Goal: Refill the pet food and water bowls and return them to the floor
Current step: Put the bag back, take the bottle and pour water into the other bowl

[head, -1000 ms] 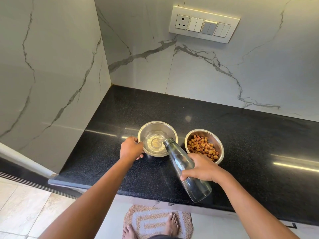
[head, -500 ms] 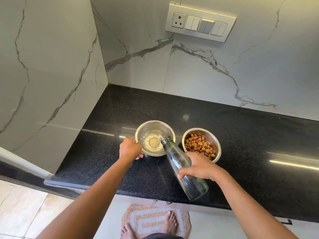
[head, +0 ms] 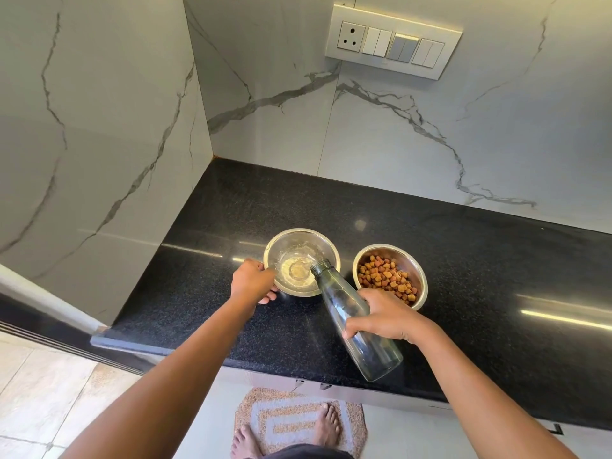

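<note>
Two steel bowls stand side by side on the black counter (head: 480,279). The left bowl (head: 299,240) holds water, with ripples on its surface. My left hand (head: 252,280) grips its near-left rim. The right bowl (head: 415,263) is filled with brown kibble (head: 384,276). My right hand (head: 385,317) holds a clear glass bottle (head: 361,342) around its middle. The bottle is tipped forward, its open mouth over the near-right edge of the water bowl. Little or no water shows inside the bottle.
Marble walls close the counter at the back and left. A switch panel (head: 392,41) sits high on the back wall. Below the counter edge my bare feet stand on a small woven mat (head: 281,422) on the tiled floor.
The view has shifted slightly. Both hands, the bottle and the bowls keep nearly the same positions; the bottle stays tipped over the water bowl.
</note>
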### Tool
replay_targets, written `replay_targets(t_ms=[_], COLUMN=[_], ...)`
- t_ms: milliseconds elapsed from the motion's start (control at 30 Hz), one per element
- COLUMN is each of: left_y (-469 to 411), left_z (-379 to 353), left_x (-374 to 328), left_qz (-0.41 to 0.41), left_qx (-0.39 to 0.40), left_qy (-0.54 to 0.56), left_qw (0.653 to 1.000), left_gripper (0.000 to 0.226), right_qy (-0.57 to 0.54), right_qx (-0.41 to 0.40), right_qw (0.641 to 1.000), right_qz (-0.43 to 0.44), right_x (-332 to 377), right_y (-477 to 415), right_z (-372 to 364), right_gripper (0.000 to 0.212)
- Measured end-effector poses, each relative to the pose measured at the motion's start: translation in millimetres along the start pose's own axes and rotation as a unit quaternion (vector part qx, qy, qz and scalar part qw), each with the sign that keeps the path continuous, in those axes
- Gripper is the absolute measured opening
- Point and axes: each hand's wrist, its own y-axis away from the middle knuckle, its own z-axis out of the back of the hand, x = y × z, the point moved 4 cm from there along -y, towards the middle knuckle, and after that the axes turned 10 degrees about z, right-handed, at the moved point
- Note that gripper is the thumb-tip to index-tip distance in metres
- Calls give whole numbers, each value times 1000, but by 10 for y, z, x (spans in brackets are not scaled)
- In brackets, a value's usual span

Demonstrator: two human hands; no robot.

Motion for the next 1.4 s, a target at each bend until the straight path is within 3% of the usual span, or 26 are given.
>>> replay_targets(t_ms=[1400], left_y=[63], left_z=[137], left_x=[35], left_qz=[-21], left_qx=[12], left_qy=[4], left_qw=[1000], left_gripper=[19], right_qy=[-16], right_qx=[-20], right_qw=[1000], right_qz=[-9], right_x=[167], right_y=[56], right_z=[-13], right_gripper=[66])
